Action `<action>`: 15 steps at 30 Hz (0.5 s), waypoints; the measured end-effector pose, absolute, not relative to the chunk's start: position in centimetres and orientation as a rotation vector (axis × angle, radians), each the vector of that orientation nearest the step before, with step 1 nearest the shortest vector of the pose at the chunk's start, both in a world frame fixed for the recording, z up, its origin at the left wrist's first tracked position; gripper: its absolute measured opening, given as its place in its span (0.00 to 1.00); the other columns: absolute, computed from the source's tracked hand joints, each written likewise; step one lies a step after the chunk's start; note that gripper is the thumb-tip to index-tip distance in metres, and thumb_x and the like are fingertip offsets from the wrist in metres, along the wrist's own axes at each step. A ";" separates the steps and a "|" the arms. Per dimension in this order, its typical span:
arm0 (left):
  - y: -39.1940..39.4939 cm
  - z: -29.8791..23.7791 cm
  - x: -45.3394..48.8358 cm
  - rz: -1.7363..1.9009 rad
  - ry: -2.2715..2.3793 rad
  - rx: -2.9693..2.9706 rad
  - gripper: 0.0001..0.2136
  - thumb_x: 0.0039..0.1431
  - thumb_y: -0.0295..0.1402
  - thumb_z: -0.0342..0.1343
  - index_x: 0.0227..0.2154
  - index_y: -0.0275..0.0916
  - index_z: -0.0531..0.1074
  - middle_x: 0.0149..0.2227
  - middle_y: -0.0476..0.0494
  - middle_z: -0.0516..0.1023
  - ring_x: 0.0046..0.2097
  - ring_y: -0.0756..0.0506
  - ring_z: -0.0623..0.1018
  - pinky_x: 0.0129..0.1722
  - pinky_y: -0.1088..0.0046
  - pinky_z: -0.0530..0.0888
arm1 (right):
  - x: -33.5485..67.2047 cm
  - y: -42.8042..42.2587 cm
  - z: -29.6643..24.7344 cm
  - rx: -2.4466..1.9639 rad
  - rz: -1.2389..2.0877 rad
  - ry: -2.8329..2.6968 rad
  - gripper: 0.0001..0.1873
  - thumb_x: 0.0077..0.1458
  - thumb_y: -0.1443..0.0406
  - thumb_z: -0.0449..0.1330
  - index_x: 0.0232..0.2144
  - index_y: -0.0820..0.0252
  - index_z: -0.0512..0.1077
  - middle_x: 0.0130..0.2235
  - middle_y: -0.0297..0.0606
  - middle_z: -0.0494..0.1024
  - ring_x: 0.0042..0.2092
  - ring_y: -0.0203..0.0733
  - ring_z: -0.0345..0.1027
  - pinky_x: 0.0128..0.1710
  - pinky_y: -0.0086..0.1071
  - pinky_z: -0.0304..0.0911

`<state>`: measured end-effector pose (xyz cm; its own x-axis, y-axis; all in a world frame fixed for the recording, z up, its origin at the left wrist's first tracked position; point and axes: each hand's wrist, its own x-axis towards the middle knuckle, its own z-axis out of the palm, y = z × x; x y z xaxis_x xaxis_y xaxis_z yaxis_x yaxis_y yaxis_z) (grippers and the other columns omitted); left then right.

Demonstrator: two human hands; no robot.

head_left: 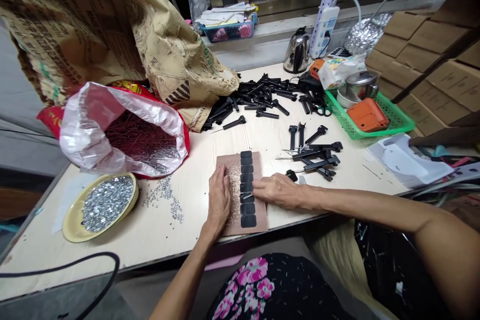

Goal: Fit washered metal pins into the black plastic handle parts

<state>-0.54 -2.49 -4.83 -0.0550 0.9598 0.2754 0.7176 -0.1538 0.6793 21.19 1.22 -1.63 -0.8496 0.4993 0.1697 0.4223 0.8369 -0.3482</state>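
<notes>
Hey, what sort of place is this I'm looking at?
Probably a small workshop, perhaps a home one, for hand assembly: the table holds a heap of black parts and a bowl of shiny pieces, with stacked boxes alongside.

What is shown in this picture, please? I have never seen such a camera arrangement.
There is no machine here: a camera on a person's head looks forward and down at two bare hands. The left hand rests on the left edge of a brown board. The right hand touches the column of black pads on it; whether it holds something is unclear. On the table are also a yellow bowl, black-handled pieces and a green basket.
</notes>
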 end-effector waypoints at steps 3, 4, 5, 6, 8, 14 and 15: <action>-2.4 -5.1 -0.6 1.000 1.822 1.950 0.21 0.65 0.37 0.38 0.56 0.33 0.61 0.56 0.32 0.67 0.58 0.41 0.65 0.58 0.55 0.62 | 21.1 1.1 -1.7 -0.673 0.437 -2.800 0.12 0.63 0.70 0.46 0.31 0.61 0.67 0.32 0.34 0.68 0.27 0.31 0.53 0.21 0.27 0.43; -2.4 -5.1 -0.7 0.998 1.828 1.960 0.21 0.66 0.37 0.38 0.56 0.33 0.61 0.56 0.32 0.67 0.58 0.41 0.66 0.58 0.55 0.62 | 21.1 1.5 -1.7 -0.717 0.448 -2.787 0.14 0.64 0.70 0.44 0.31 0.61 0.67 0.32 0.34 0.67 0.26 0.30 0.51 0.21 0.27 0.43; -2.4 -5.2 -0.7 0.999 1.829 1.968 0.21 0.66 0.37 0.38 0.56 0.33 0.61 0.55 0.32 0.67 0.57 0.42 0.66 0.58 0.56 0.63 | 21.1 1.8 -1.6 -0.772 0.459 -2.767 0.16 0.64 0.70 0.41 0.32 0.62 0.67 0.31 0.34 0.67 0.25 0.30 0.50 0.21 0.27 0.43; -2.4 -5.2 -0.7 0.999 1.829 1.973 0.21 0.66 0.37 0.38 0.56 0.33 0.61 0.55 0.32 0.67 0.57 0.42 0.66 0.58 0.56 0.63 | 21.1 2.2 -1.6 -0.824 0.470 -2.746 0.18 0.65 0.71 0.39 0.33 0.62 0.67 0.30 0.34 0.66 0.25 0.30 0.49 0.21 0.27 0.43; -2.4 -5.2 -0.7 0.997 1.827 1.977 0.20 0.66 0.37 0.38 0.56 0.34 0.62 0.55 0.33 0.67 0.57 0.42 0.66 0.58 0.55 0.64 | 21.1 2.5 -1.6 -0.828 0.460 -2.757 0.18 0.64 0.71 0.39 0.33 0.62 0.67 0.30 0.34 0.66 0.25 0.31 0.48 0.21 0.27 0.41; -2.4 -5.2 -0.7 0.994 1.828 1.979 0.20 0.66 0.36 0.38 0.56 0.33 0.61 0.55 0.32 0.67 0.57 0.42 0.66 0.58 0.55 0.63 | 21.6 0.7 -2.5 -0.744 0.350 -2.782 0.13 0.63 0.69 0.45 0.30 0.60 0.66 0.30 0.32 0.65 0.26 0.31 0.48 0.21 0.29 0.36; -2.4 -5.2 -0.7 0.997 1.824 1.981 0.20 0.66 0.36 0.38 0.56 0.32 0.61 0.55 0.32 0.67 0.57 0.42 0.66 0.58 0.55 0.63 | 21.6 0.5 -2.6 -0.760 0.353 -2.764 0.13 0.63 0.69 0.45 0.30 0.60 0.66 0.30 0.32 0.64 0.26 0.31 0.48 0.21 0.29 0.36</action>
